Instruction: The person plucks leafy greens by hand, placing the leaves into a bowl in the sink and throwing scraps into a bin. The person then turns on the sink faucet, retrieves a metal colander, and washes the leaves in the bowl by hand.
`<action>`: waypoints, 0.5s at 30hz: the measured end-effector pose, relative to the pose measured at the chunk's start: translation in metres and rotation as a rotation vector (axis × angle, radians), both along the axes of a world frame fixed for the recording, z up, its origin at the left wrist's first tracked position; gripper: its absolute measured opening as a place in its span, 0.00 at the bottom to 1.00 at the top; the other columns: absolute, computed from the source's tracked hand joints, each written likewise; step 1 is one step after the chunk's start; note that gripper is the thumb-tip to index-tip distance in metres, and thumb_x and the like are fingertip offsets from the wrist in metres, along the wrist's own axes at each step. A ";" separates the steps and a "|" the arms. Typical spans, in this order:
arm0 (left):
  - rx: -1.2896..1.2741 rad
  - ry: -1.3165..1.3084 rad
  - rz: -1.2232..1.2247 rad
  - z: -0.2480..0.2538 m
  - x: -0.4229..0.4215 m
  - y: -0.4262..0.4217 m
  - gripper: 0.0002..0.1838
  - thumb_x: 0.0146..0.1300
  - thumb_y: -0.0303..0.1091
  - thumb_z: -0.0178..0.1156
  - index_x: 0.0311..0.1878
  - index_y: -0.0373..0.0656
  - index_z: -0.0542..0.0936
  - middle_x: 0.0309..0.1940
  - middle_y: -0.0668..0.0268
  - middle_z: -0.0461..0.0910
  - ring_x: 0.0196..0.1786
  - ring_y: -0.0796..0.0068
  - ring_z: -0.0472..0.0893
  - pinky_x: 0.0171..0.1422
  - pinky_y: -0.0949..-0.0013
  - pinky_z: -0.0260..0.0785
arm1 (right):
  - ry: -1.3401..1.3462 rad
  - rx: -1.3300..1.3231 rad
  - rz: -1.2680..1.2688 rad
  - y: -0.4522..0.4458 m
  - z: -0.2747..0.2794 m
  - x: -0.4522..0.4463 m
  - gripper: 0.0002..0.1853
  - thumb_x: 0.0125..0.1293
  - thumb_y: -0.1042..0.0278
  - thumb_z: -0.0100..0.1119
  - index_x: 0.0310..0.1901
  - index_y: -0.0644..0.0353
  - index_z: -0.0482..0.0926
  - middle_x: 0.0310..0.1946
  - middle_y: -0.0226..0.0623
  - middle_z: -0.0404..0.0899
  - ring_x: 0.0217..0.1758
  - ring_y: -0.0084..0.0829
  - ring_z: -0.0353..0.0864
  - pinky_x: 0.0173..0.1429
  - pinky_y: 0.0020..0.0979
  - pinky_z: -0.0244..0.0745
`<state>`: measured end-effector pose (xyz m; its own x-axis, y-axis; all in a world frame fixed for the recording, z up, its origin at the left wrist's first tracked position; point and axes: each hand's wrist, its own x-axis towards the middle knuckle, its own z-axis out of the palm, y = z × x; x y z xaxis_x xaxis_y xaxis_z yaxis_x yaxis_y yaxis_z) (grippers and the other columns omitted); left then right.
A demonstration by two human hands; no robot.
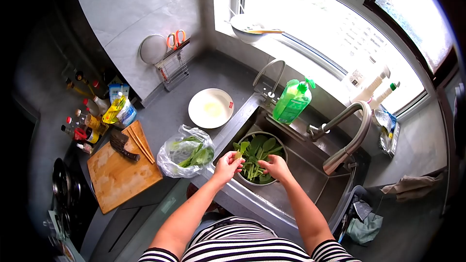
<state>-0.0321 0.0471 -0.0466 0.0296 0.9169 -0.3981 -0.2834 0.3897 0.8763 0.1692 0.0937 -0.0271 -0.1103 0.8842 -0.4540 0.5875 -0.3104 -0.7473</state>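
Leafy greens point(259, 153) fill a round metal bowl point(285, 151) in the left part of the sink. Over the bowl's left rim, my left hand point(228, 166) is closed, pinching a green leaf point(241, 150) between thumb and fingers. My right hand point(276, 167) reaches over the right side of the bowl, its thumb and fingers closed on the greens; the exact piece is partly hidden. Just left of the sink, a clear plastic bag point(167, 157) lies open with more greens inside.
A white plate point(210, 108) stands behind the bag. A cutting board point(116, 177) at left carries a cleaver point(124, 146) and chopsticks point(141, 144). Green soap bottle point(292, 103) and curved faucet point(352, 140) stand along the sink's back edge. Several condiment bottles point(87, 121) crowd the far left.
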 end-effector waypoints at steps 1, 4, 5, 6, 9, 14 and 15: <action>0.012 0.008 -0.003 0.001 0.001 -0.001 0.11 0.66 0.30 0.56 0.51 0.41 0.72 0.38 0.69 0.80 0.34 0.86 0.77 0.37 0.80 0.73 | 0.085 0.041 -0.017 -0.003 0.005 -0.004 0.23 0.58 0.63 0.67 0.52 0.66 0.76 0.28 0.35 0.81 0.24 0.19 0.76 0.31 0.22 0.71; 0.057 0.061 -0.037 0.003 0.002 -0.002 0.12 0.65 0.29 0.57 0.51 0.39 0.75 0.38 0.68 0.81 0.35 0.85 0.79 0.37 0.80 0.73 | 0.289 0.353 0.119 -0.002 0.023 -0.020 0.23 0.57 0.64 0.67 0.52 0.63 0.77 0.30 0.33 0.80 0.25 0.19 0.73 0.31 0.22 0.70; 0.070 0.072 -0.055 0.004 0.001 -0.003 0.12 0.65 0.29 0.57 0.51 0.39 0.75 0.39 0.68 0.81 0.36 0.85 0.79 0.38 0.80 0.73 | 0.343 0.468 0.098 -0.002 0.029 -0.028 0.16 0.55 0.69 0.67 0.47 0.60 0.81 0.31 0.31 0.79 0.25 0.19 0.71 0.31 0.22 0.68; 0.083 0.083 -0.074 0.004 0.001 -0.003 0.12 0.65 0.30 0.57 0.51 0.39 0.75 0.39 0.68 0.81 0.36 0.85 0.79 0.39 0.80 0.73 | 0.337 0.499 0.104 -0.001 0.030 -0.030 0.14 0.55 0.70 0.67 0.44 0.60 0.81 0.30 0.31 0.78 0.25 0.19 0.71 0.30 0.22 0.68; 0.070 -0.073 -0.050 0.006 0.000 -0.003 0.15 0.65 0.32 0.58 0.54 0.40 0.74 0.43 0.68 0.81 0.39 0.84 0.79 0.45 0.79 0.74 | 0.322 0.574 0.089 0.000 0.044 -0.038 0.06 0.53 0.78 0.64 0.34 0.61 0.83 0.29 0.32 0.77 0.25 0.19 0.71 0.28 0.22 0.65; -0.011 -0.270 0.029 0.019 -0.002 -0.004 0.16 0.66 0.32 0.57 0.56 0.40 0.74 0.44 0.66 0.81 0.42 0.81 0.80 0.49 0.78 0.74 | 0.319 0.715 0.163 -0.010 0.050 -0.039 0.05 0.53 0.81 0.62 0.33 0.61 0.82 0.30 0.31 0.78 0.25 0.20 0.73 0.27 0.20 0.66; -0.026 -0.330 0.071 0.019 -0.001 -0.003 0.16 0.66 0.31 0.57 0.55 0.39 0.74 0.43 0.65 0.81 0.42 0.81 0.80 0.49 0.78 0.75 | 0.335 0.754 0.169 -0.013 0.050 -0.041 0.06 0.54 0.81 0.62 0.33 0.61 0.81 0.31 0.31 0.79 0.27 0.21 0.75 0.28 0.20 0.68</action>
<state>-0.0332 0.0443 -0.0276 0.0972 0.9107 -0.4014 -0.5772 0.3802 0.7227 0.1278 0.0809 0.0227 -0.2922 0.8970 0.3318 0.2913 0.4139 -0.8625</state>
